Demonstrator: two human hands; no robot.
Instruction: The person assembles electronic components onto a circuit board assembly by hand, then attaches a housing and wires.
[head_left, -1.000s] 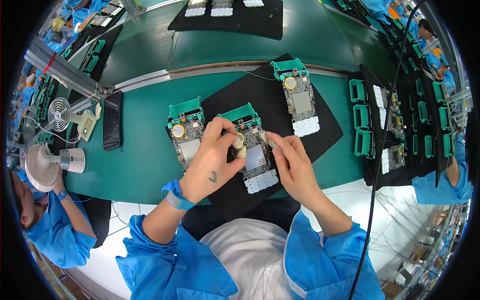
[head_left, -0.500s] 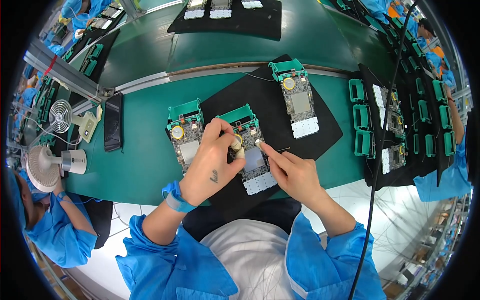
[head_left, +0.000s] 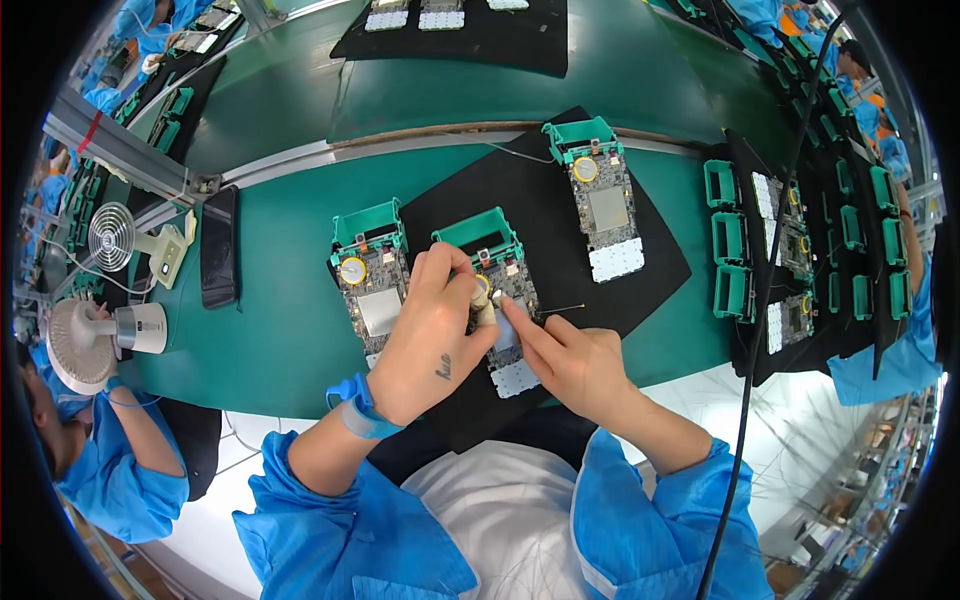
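Note:
My left hand (head_left: 425,345), its thumb and index finger in cream finger covers, is pinched over the middle circuit board (head_left: 519,286). Whatever lies between those fingertips is too hidden to name. Reaching in from the right, my right hand (head_left: 582,368) has its index finger stretched toward the left fingertips, at the board's grey metal shield. Its thumb is apart from that finger, and the other fingers curl in. A green plastic frame (head_left: 482,232) is at the board's far end; a white dotted panel (head_left: 516,378) is at its near end. The yellow-rimmed coin cell is mostly covered by my fingers.
Similar boards lie left (head_left: 380,310) and far right (head_left: 606,212), around the black mat (head_left: 655,265). A black phone (head_left: 220,245) and two small fans (head_left: 82,345) stand left. Right, a black cable (head_left: 765,300) hangs before racked green frames (head_left: 728,240). A co-worker's blue sleeve (head_left: 125,485) shows lower left.
My right index fingertip has moved left and slightly nearer me, up to the left fingertips. My left hand has shifted slightly right and nearer, still pinched. The whole view has shifted slightly.

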